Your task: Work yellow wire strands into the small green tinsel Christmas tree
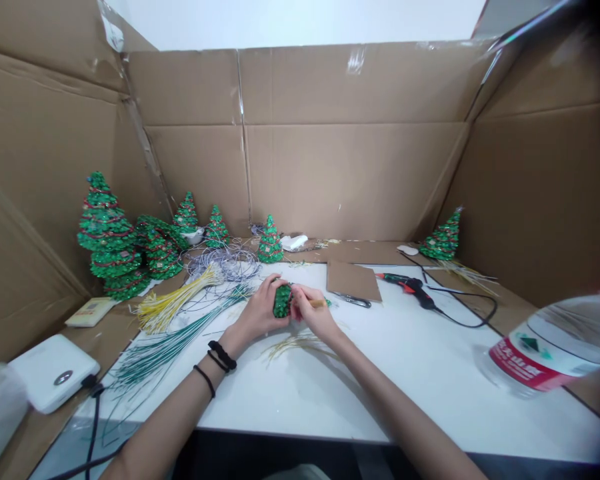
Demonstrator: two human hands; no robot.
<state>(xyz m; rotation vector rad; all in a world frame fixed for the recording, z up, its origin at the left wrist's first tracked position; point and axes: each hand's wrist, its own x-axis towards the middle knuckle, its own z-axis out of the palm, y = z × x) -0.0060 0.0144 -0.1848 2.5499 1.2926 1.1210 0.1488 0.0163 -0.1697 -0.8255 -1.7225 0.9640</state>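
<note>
Near the middle of the white table, my left hand [265, 308] is wrapped round a small green tinsel tree [282, 301] that lies on its side. My right hand [311, 310] meets it from the right, with its fingertips pinched at the tree's edge. A thin tan stick-like tool [318, 303] pokes out of the right hand. What the right fingertips touch is too small to tell. Pale yellow strands [300, 343] lie just below both hands.
Green trees [107, 233] stand at the left; another [441, 235] is at the back right. Yellow [180, 300] and green wires [180, 347] lie left. Cardboard [353, 280], scissors [356, 301], a glue gun [413, 288] and a large bottle [535, 347] are right.
</note>
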